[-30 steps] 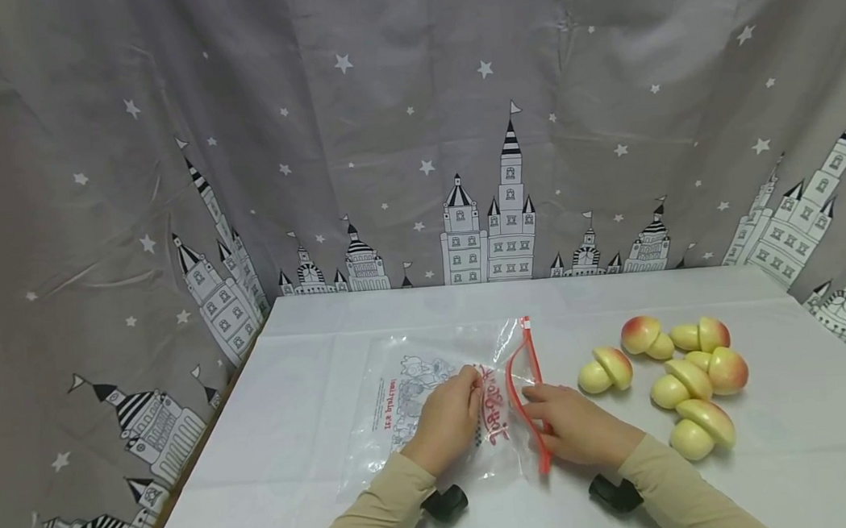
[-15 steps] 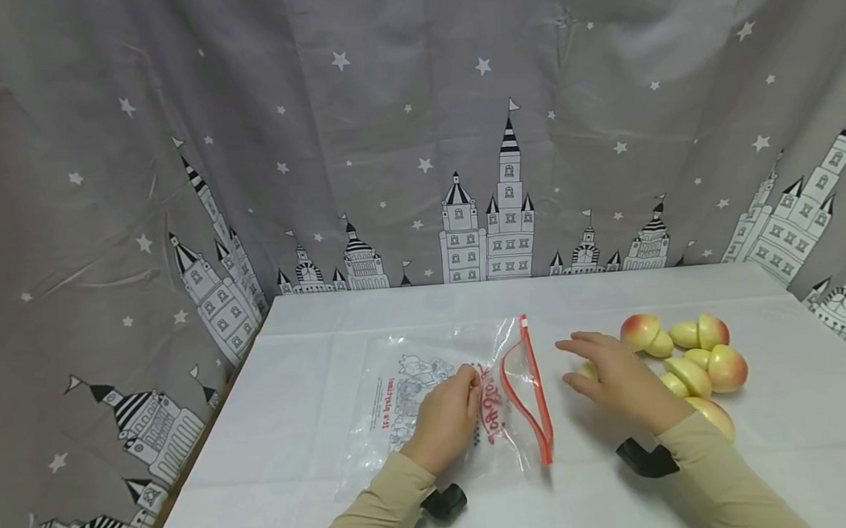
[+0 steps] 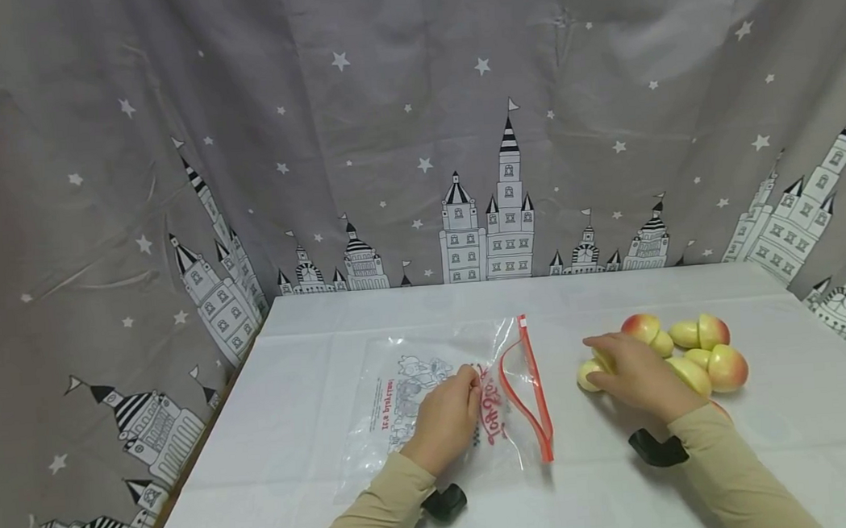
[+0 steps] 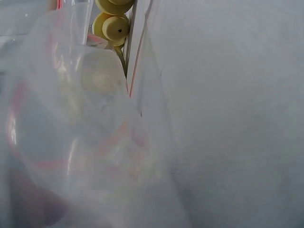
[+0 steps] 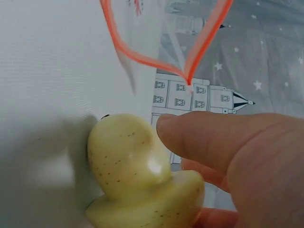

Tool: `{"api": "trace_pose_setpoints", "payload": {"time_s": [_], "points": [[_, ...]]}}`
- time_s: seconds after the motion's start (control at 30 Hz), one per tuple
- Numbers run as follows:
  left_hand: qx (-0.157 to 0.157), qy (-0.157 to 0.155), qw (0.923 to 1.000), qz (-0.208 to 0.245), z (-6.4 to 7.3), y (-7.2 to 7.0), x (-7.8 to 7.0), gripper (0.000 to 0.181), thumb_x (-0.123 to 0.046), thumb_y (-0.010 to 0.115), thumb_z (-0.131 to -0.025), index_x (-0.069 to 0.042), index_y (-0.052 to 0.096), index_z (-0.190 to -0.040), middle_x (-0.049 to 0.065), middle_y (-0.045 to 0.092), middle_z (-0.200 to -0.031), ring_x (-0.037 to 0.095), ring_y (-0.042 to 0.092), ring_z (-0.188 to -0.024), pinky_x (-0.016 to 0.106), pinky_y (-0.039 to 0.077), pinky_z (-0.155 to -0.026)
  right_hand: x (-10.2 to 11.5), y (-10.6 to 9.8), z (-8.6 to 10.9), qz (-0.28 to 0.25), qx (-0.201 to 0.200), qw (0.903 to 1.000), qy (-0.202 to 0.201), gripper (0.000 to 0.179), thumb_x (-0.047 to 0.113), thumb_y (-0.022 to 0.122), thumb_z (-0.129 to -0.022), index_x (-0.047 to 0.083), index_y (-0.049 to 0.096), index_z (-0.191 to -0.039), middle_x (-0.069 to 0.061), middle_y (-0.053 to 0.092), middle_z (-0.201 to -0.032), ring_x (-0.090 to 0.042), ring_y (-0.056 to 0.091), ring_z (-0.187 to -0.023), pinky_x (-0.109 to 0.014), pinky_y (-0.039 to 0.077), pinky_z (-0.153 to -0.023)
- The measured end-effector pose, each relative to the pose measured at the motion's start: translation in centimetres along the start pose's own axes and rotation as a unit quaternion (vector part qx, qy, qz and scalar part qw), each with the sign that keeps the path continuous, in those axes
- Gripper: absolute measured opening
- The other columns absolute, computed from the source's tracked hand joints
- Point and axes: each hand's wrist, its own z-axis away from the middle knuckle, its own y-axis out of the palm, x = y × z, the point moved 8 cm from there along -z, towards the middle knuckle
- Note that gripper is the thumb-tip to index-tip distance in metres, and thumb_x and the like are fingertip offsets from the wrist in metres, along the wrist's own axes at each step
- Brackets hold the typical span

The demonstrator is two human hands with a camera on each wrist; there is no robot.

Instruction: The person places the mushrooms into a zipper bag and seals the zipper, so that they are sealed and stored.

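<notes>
A clear zip bag [image 3: 416, 394] with printed pictures and a red zip strip [image 3: 529, 395] lies on the white table [image 3: 298, 481], its mouth gaping toward the right. My left hand [image 3: 472, 380] pinches the bag's upper layer just left of the mouth. In the left wrist view the plastic [image 4: 95, 123] fills the frame. My right hand [image 3: 598, 358] curls over a yellow toy mushroom [image 3: 586, 375] at the left end of the pile. Its thumb [image 5: 213, 137] lies against the stem of that mushroom [image 5: 133, 171].
Several more toy mushrooms [image 3: 712, 351] with red-yellow caps lie in a cluster right of the bag; some show through the plastic as yellow stems [image 4: 114, 26]. A grey star-and-castle curtain [image 3: 386, 137] hangs behind. The table's left edge [image 3: 209, 447] drops off.
My right hand left the bag's zip edge and moved right to the nearest toy mushroom, closing over it. The left hand and bag stayed put.
</notes>
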Motion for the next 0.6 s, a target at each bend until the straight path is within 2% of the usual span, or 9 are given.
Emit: {"api": "trace_pose_setpoints", "payload": {"time_s": [0.23,0.6], "points": [[0.0,-0.002,1.0,0.003,0.0,0.0,-0.1,0.008,-0.018,0.057,-0.103,-0.016,0.054,-0.095,-0.007,0.051,-0.07,0.007,0.045,-0.06,0.024,0.036,-0.055,-0.8,0.5,0.1,-0.018,0.016,0.9996,0.013,0.051,0.013,0.076,-0.084,-0.007,0.062,-0.13,-0.028,0.066,-0.128,-0.05,0.061,-0.12,-0.061,0.046,-0.102],[-0.004,0.0,1.0,-0.003,0.1,0.0,0.0,0.009,-0.018,0.057,-0.103,-0.017,0.054,-0.095,-0.007,0.05,-0.069,0.007,0.045,-0.06,0.024,0.036,-0.055,-1.3,0.6,0.0,-0.03,0.02,0.9991,0.021,0.052,0.015,0.078,-0.084,-0.005,0.063,-0.13,-0.026,0.067,-0.128,-0.048,0.062,-0.12,-0.061,0.047,-0.101]]}}
